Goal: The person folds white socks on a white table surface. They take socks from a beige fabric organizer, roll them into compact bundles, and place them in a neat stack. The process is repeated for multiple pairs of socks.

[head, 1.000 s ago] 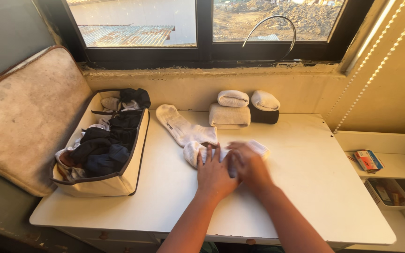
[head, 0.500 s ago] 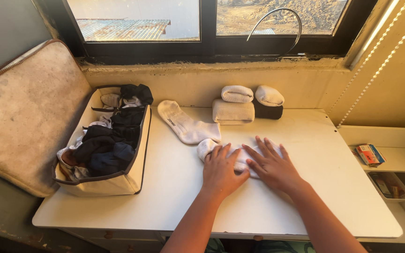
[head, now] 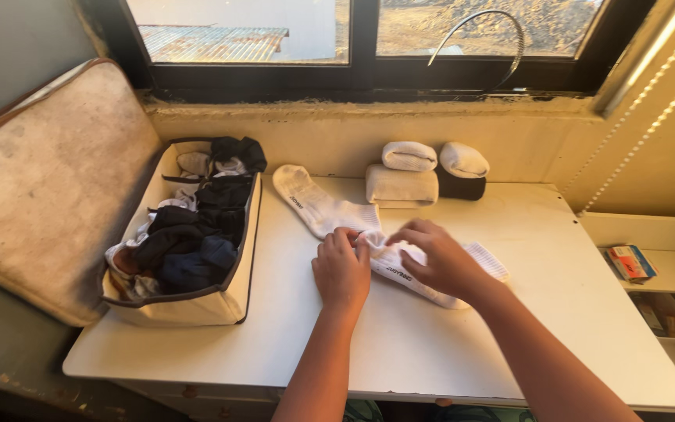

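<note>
White table (head: 509,344): work surface, under the window.
Fabric organiser box (head: 220,301), left side: crammed with dark and light socks, unsorted by the look of it.
Finished bundles (head: 423,176), back edge against the wall: three rolled or folded, one dark; judged done.
Loose white sock (head: 318,207), flat, beside the bundles: not yet rolled.
White sock in hand (head: 431,277), mid-table: toe end gathered, rest lying flat; roll judged barely begun.
Left hand (head: 340,270): curled, fingertips pinching the toe end.
Right hand (head: 439,258): fingers bent, pinching the same end from opposite.
</note>
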